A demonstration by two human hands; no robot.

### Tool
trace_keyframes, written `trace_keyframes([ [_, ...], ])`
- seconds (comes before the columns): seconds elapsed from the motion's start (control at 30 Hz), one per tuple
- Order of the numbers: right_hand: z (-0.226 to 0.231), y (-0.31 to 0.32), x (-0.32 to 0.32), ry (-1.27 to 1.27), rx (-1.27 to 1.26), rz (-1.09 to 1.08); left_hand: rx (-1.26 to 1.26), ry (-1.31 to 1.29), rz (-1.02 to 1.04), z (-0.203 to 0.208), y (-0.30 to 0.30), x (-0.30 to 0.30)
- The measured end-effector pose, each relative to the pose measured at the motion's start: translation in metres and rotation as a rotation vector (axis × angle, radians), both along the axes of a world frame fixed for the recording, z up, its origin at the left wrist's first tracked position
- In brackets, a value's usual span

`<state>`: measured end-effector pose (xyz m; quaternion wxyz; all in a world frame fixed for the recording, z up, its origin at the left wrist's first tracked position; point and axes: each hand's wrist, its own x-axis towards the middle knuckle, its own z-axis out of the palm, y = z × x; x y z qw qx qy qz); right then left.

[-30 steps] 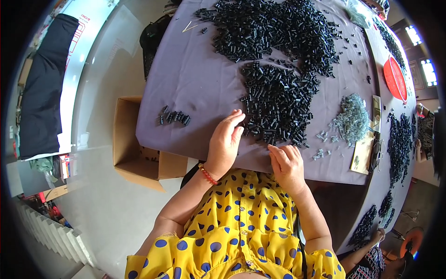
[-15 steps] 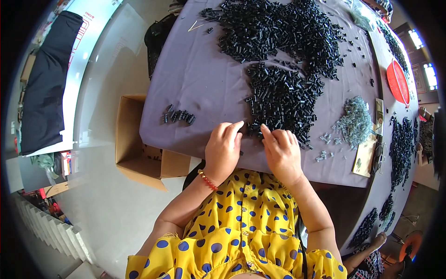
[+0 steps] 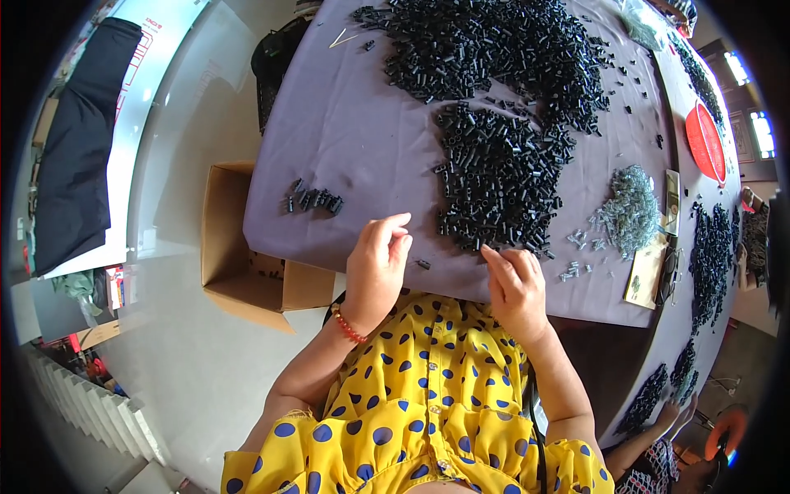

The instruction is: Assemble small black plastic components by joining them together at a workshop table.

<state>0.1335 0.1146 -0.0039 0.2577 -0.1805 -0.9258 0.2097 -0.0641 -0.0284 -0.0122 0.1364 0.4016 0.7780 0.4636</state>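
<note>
Here, a yellow dress [image 3: 395, 420] with blue dots is being worn, and red beads [image 3: 350, 328] are being worn on the left arm. The left hand [image 3: 377, 270] is being held over the front of the purple cloth [image 3: 354, 156]. Its thumb and first finger are being held a bit apart, but whether a thing is being gripped by the curled fingers cannot be told. The right hand [image 3: 518, 296] is being held at the near edge of the black tubes [image 3: 498, 185]. Its thumb and first finger are being held close together; whether a tube is being pinched there cannot be told. Between the hands, closer to the left one, a lone tube [image 3: 423, 264] is being held up by the cloth. To the right, glasses [image 3: 675, 284] are being seen beside a tan card [image 3: 643, 278], with clear bits [image 3: 634, 210] just past them. On the left, a small bunch [image 3: 313, 198] of tubes is being seen. Farther off, a big pile [image 3: 494, 49] and a red basket [image 3: 705, 144] are being seen.
</note>
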Motion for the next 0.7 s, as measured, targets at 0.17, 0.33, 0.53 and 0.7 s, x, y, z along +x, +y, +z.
trace_keyframes([
  [0.17, -0.002, -0.002, 0.012, -0.085, -0.059, 0.058, -0.069, -0.394, -0.09, 0.001, -0.014, 0.017],
  [0.33, 0.0, -0.004, 0.003, -0.094, -0.021, 0.02, 0.062, -0.808, -0.183, -0.004, 0.014, 0.022],
  [0.53, 0.003, -0.005, 0.01, -0.096, -0.049, 0.04, 0.181, -1.523, -0.117, 0.006, 0.016, 0.011],
  [0.7, 0.004, -0.009, 0.01, -0.148, -0.006, 0.044, 0.216, -1.661, -0.151, 0.002, 0.016, 0.009],
])
